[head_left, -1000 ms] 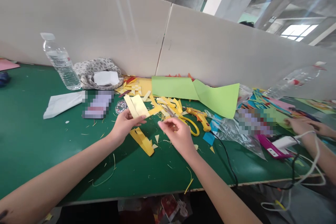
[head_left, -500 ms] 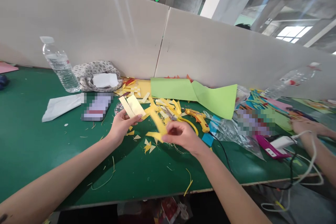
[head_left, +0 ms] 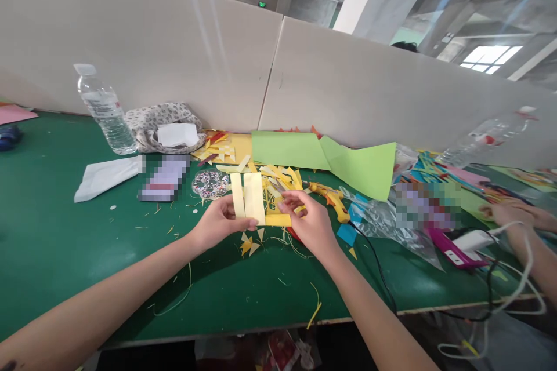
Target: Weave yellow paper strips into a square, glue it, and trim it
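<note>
Pinched in my left hand (head_left: 217, 221) are pale yellow paper strips (head_left: 253, 198), held upright side by side with a narrow gap between them. My right hand (head_left: 311, 225) grips the right end of a deeper yellow paper strip (head_left: 277, 220), which lies level. The strip's left end meets the lower edge of the pale paper; whether it passes behind is hidden. Behind my right hand are scissors (head_left: 277, 185), their handles mostly covered, among yellow paper scraps (head_left: 294, 176). A yellow glue gun (head_left: 333, 198) lies just to the right.
Green paper sheets (head_left: 289, 149) lean by the partition. At left stand a water bottle (head_left: 107, 113) and a patterned cloth pouch (head_left: 167, 122), near a blurred phone (head_left: 164, 178). Rightward are a plastic bag (head_left: 387, 223), a magenta power strip (head_left: 455, 252), cables and another person's hands (head_left: 513, 214).
My right hand has picked up a yellow strip from the scraps and brought it to the pale paper. My left hand has moved right and turned the pale paper more upright.
</note>
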The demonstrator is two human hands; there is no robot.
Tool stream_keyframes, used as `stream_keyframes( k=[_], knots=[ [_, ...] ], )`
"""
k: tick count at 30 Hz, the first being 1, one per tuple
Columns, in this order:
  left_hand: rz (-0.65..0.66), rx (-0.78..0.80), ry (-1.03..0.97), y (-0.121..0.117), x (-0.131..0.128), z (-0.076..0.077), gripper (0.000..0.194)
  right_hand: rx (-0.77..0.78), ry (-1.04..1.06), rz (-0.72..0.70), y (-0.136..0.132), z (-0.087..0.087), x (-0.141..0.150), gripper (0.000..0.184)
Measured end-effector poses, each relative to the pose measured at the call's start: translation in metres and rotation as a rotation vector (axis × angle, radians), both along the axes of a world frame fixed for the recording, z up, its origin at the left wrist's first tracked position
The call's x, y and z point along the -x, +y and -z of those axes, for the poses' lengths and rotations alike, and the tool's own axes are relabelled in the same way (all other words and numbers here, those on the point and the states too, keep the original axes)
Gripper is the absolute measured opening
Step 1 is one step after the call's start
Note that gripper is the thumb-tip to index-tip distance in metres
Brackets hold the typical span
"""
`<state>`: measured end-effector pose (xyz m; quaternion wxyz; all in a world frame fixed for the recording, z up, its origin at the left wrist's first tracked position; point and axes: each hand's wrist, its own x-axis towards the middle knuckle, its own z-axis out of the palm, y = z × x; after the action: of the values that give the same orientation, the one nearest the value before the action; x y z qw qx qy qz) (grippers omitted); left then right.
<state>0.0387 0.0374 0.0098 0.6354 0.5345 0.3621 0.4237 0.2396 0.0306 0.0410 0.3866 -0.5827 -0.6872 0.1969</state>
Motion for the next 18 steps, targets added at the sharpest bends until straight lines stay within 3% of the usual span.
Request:
stream_keyframes(
  k=[5, 10, 15, 18],
  knots=[
    [0.173, -0.034, 0.068, -0.005, -0.003, 0.01, 0.039, 0.14, 0.148, -0.108, -0.009, -0.009, 0.008, 0.028],
    [0.261, -0.105, 0.196, -0.011, -0.004, 0.012, 0.035, 0.159, 0.202, -0.116, -0.01, -0.005, 0.013, 0.022],
    [0.213, -0.113, 0.223, -0.008, -0.004, 0.013, 0.035, 0.181, 0.486, -0.155, -0.01, -0.01, 0.011, 0.027],
    [0.143, -0.091, 0.164, -0.004, -0.004, 0.014, 0.042, 0.208, 0.543, -0.289, -0.015, -0.019, 0.009, 0.028]
  ],
)
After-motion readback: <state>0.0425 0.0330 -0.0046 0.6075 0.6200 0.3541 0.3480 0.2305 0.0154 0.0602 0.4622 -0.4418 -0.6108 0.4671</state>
